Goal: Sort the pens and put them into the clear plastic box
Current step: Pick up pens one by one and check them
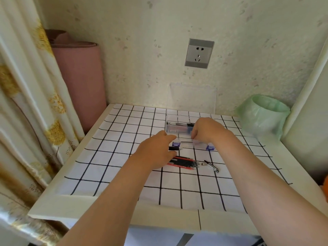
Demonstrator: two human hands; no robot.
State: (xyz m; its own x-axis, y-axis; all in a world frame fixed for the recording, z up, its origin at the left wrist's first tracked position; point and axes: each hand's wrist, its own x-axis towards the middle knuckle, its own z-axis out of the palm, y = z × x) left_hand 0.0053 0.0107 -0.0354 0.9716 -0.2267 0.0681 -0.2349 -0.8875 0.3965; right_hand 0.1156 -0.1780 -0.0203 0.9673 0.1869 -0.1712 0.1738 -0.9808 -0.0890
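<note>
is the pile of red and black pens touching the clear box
Apart. The head view shows the pen pile lying short of the clear box, with a strip of checked cloth and a black pen between them.

On table [113, 208], pens [184, 162] before box [179, 129]

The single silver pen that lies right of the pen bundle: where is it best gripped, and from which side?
Pinch the silver pen at mid-barrel, from straight above, fingers across its width. It lies flat and slanted on the cloth, apart from the bundle, so both long sides are free.
</note>
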